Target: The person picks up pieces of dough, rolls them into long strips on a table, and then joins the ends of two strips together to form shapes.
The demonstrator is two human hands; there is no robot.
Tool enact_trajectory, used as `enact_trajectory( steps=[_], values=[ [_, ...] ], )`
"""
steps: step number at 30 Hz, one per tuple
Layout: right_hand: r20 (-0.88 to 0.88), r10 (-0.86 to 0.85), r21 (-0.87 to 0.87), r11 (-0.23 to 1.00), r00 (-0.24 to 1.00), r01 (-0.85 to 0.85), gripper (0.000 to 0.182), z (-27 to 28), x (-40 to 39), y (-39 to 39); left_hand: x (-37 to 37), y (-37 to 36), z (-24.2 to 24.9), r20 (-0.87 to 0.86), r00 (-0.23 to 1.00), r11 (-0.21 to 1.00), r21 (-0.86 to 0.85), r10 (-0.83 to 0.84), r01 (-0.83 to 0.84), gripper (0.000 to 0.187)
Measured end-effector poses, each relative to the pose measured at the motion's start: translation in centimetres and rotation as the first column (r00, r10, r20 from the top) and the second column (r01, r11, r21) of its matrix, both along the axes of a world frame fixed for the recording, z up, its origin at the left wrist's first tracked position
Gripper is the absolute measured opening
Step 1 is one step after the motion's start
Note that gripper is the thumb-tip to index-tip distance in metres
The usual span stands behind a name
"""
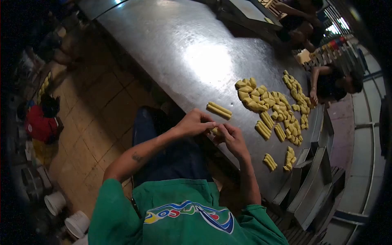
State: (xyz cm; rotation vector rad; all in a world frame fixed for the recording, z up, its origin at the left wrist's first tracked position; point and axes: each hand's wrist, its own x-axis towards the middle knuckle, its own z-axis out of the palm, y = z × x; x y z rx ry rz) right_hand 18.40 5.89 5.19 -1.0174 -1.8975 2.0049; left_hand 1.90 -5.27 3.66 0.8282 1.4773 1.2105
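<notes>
Close together at the near edge of the metal table, my left hand point(197, 123) and my right hand point(231, 138) pinch a small piece of yellow dough point(214, 130) between their fingertips. Fingers cover most of that piece, so its full shape is hidden. Just beyond my left hand lie two dough sticks point(219, 110), side by side on the table. To the right of my right hand are several short bundles of dough sticks point(263, 130), another small bundle point(269, 161) nearer me, and a large heap of cut dough lumps point(255, 96).
The metal table point(163, 45) runs away to the upper left. Metal trays point(312, 188) stand at its right end. A person's hand point(313, 98) is beside the far dough lumps. Another person sits at the top right. White buckets point(77, 223) stand on the tiled floor at left.
</notes>
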Motion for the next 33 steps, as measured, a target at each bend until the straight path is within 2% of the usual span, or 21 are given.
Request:
enact_trajectory(
  steps=[1, 3, 5, 7, 9, 10, 11, 12, 14, 15, 17, 18, 19, 21, 23, 25, 27, 29, 31, 32, 33],
  values=[
    [0.055, 0.036, -0.009, 0.999, 0.998, -0.036, 0.022, -0.8, 0.2, 0.6, -0.4, 0.3, 0.3, -0.117, 0.992, 0.995, -0.092, -0.056, 0.045, 0.031],
    [0.12, 0.089, -0.019, 0.996, 0.989, -0.088, 0.024, -2.3, 0.4, 1.6, -0.7, 1.1, -1.1, -0.142, 0.989, 0.994, -0.103, -0.047, 0.032, 0.03],
    [0.162, 0.061, 0.176, 0.98, 0.985, -0.09, 0.026, -3.6, 0.2, 2.2, -0.8, 1.9, -1.4, -0.346, 0.93, 0.983, -0.172, -0.125, 0.068, 0.028],
    [0.197, 0.052, 0.25, 0.963, 0.979, -0.101, 0.027, -4.2, -0.4, 2.5, -0.7, 2.1, -1.3, -0.405, 0.908, 0.989, -0.138, -0.106, 0.053, 0.028],
    [0.233, 0.028, 0.317, 0.943, 0.972, -0.103, 0.029, -4.0, -0.9, 2.1, -0.4, 2.4, -1.1, -0.653, 0.74, 0.967, -0.255, -0.158, -0.019, 0.033],
    [0.364, -0.019, 0.5, 0.848, 0.931, -0.178, 0.028, -2.9, -1.1, 1.4, -0.3, 2.3, -1.5, -0.646, 0.745, 0.965, -0.263, -0.168, -0.009, 0.033],
    [0.472, -0.093, 0.646, 0.713, 0.877, -0.272, 0.027, -2.3, -1.3, 0.8, -0.6, 1.9, -1.9, -0.753, 0.648, 0.981, -0.19, -0.119, -0.041, 0.035],
    [0.471, -0.098, 0.645, 0.716, 0.877, -0.267, 0.027, -2.6, -0.6, 1.2, -1.0, 1.5, -2.2, -0.844, 0.533, 0.992, -0.107, -0.057, -0.064, 0.038],
    [0.393, 0.089, 0.23, 0.954, 0.915, -0.192, 0.029, -3.4, 0.8, 3.2, -2.4, 0.9, -4.1, -0.809, 0.585, 0.999, -0.05, -0.046, 0.009, 0.039],
    [0.392, 0.095, 0.237, 0.951, 0.915, -0.201, 0.029, -4.0, 0.7, 4.1, -2.8, 0.7, -4.0, -0.764, 0.644, 0.997, 0.004, -0.045, 0.074, 0.041],
    [0.365, 0.126, 0.279, 0.93, 0.922, -0.238, 0.042, -5.6, 1.6, 4.5, -2.4, 0.8, -4.3, -0.749, 0.66, 0.997, -0.01, -0.055, 0.072, 0.044],
    [0.375, 0.132, 0.269, 0.932, 0.918, -0.244, 0.042, -5.5, 1.5, 4.2, -2.0, 1.1, -3.8, -0.767, 0.635, 0.996, -0.08, -0.089, 0.043, 0.041],
    [0.476, 0.085, 0.322, 0.909, 0.875, -0.263, 0.047, -5.0, 0.7, 4.0, -1.9, 1.5, -3.6, -0.786, 0.606, 0.989, -0.147, -0.125, 0.013, 0.039],
    [0.574, 0.036, 0.358, 0.888, 0.818, -0.289, 0.052, -4.1, -0.7, 3.8, -1.6, 2.1, -3.5, -0.793, 0.593, 0.986, -0.164, -0.137, 0.008, 0.044],
    [0.645, -0.008, 0.493, 0.769, 0.765, -0.407, 0.064, -4.0, -1.3, 3.4, -1.1, 2.7, -3.3, -0.83, 0.529, 0.971, -0.234, -0.178, -0.04, 0.052],
    [0.672, 0.015, 0.454, 0.781, 0.74, -0.429, 0.068, -3.8, -0.4, 3.0, -1.5, 3.0, -3.6, -0.846, 0.479, 0.967, -0.253, -0.234, 0.025, 0.051],
    [0.729, 0.067, 0.385, 0.783, 0.681, -0.489, 0.07, -2.8, 0.0, 4.2, -3.0, 2.9, -3.4, -0.813, 0.491, 0.949, -0.256, -0.313, 0.183, 0.043],
    [0.707, 0.082, 0.428, 0.741, 0.703, -0.517, 0.068, -4.3, 1.0, 5.8, -4.0, 2.6, -3.5, -0.79, 0.528, 0.948, -0.224, -0.312, 0.226, 0.041],
    [0.568, 0.209, 0.532, 0.644, 0.796, -0.55, 0.064, -4.1, 1.4, 5.8, -4.2, 2.1, -3.5, -0.798, 0.549, 0.963, -0.143, -0.248, 0.227, 0.044],
    [0.612, 0.182, 0.642, 0.455, 0.77, -0.618, 0.062, -4.5, 1.2, 5.9, -3.9, 2.0, -3.9, -0.823, 0.529, 0.972, -0.108, -0.205, 0.208, 0.046],
    [0.62, 0.194, 0.632, 0.45, 0.76, -0.63, 0.062, -4.7, 1.0, 5.9, -3.4, 1.7, -3.8, -0.844, 0.509, 0.978, -0.076, -0.167, 0.194, 0.049]
  ],
)
